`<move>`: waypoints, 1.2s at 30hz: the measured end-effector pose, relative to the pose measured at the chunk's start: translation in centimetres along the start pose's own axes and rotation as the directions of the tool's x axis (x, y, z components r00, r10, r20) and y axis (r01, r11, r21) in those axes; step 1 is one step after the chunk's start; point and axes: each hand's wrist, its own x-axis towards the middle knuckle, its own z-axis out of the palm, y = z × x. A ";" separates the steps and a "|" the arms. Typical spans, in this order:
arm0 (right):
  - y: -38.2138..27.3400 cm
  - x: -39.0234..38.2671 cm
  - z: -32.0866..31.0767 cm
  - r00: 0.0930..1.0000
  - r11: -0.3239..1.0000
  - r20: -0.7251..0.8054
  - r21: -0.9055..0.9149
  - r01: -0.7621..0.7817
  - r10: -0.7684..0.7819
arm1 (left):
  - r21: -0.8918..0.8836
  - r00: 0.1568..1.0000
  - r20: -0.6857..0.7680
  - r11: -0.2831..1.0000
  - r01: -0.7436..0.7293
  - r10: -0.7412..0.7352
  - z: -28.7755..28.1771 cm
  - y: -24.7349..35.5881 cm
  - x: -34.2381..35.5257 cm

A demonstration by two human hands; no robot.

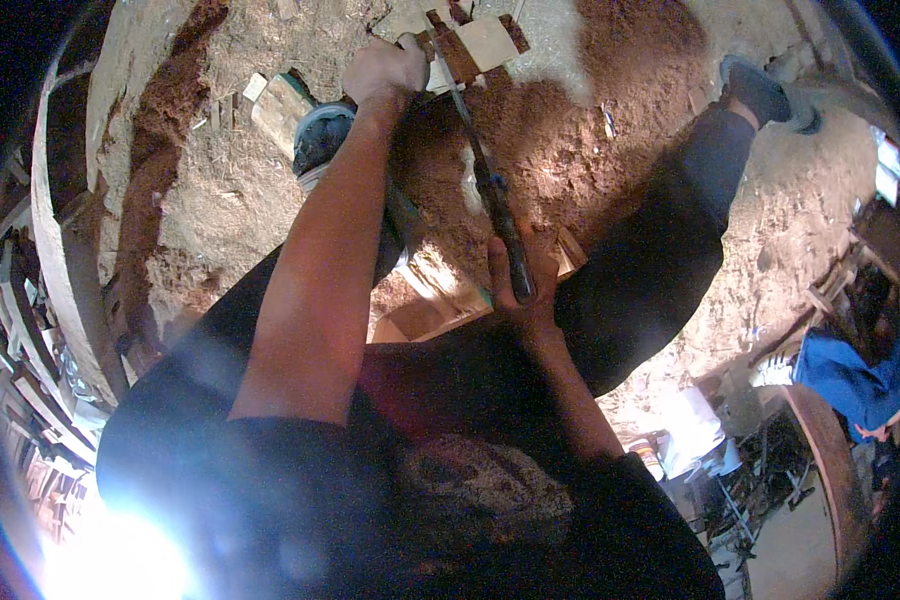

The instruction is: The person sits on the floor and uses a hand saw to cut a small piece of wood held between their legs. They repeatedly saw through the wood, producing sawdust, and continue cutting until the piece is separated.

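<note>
My right hand (532,282) is wrapped round the lower end of a long, narrow, dark tool (492,190). Its thin far part slants up and left, away from me, and reaches the small wooden pieces at the top. There my left hand (385,72) is closed at the left of the tool's tip; what its fingers grip is hidden. Beside that hand lie a pale flat wooden block (487,42) and some reddish-brown pieces. The exact kind of tool cannot be made out.
My left shoe (322,135) stands near a wooden block (278,110); my right shoe (755,88) is far right. Brown sawdust (545,135) covers the ground. Wooden pieces (435,300) lie between my legs. Blue cloth (845,380) lies at right, and a bright light glares lower left.
</note>
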 end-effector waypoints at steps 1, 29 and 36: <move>-0.8 -0.1 0.3 1.000 1.000 -0.002 0.011 -0.021 0.021 | 0.000 1.000 -0.016 1.000 -0.004 0.004 0.4 -0.6 0.1; 1.7 2.4 4.1 0.999 0.999 -0.049 -0.050 -0.014 0.012 | -0.044 0.999 -0.027 0.999 0.018 -0.019 -0.2 0.5 -0.3; 1.5 -0.9 5.3 0.924 0.939 -0.325 -0.332 0.085 -0.199 | -0.147 0.999 -0.001 0.988 0.042 -0.043 0.7 0.0 0.8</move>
